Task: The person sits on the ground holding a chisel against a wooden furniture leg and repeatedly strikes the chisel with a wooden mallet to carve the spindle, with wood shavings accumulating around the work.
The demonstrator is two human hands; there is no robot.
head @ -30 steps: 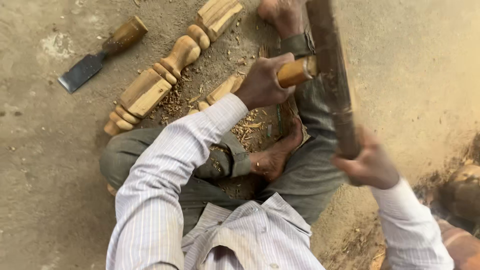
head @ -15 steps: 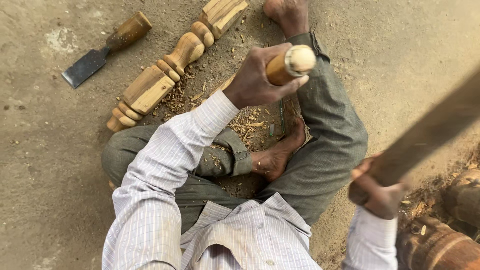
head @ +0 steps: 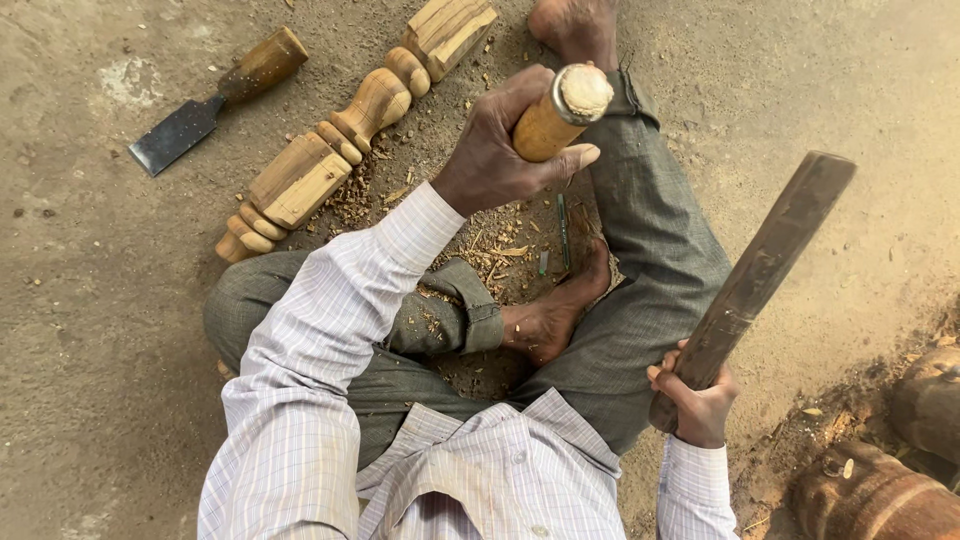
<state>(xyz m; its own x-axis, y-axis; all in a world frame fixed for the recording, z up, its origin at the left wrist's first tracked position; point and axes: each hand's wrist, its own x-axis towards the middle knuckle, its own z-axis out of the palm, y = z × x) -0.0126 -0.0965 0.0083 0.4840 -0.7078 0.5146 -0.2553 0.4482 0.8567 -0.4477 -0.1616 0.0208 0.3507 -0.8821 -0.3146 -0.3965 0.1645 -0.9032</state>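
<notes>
Fingers of the left hand (head: 500, 150) are wrapping tight around a chisel handle (head: 555, 112), a pale round wooden grip standing near upright at the upper centre of the frame, its flat butt end frayed and facing up toward the camera. The blade below is hiding behind the hand, so where its edge is biting cannot be told. At the lower right, the right hand (head: 697, 400) is clamping its fingers on the bottom end of a dark wooden mallet stick (head: 762, 275), which is slanting up and away to the right, well apart from the handle's butt. The person is sitting cross-legged on the dusty floor (head: 90, 330), one bare foot (head: 555, 310) lying just below the left hand among curled wood shavings (head: 490, 250). A turned wooden leg (head: 345, 135), with beads and square blocks, is lying diagonally at the upper left, and beyond it a broad flat chisel (head: 210, 102) is resting alone. The stick is looking stiff, dense and fairly heavy, best held low on its shaft as it is now; the chisel handle is seeming light, hard and smooth, so a full wrap just under the butt looks the surest hold.
</notes>
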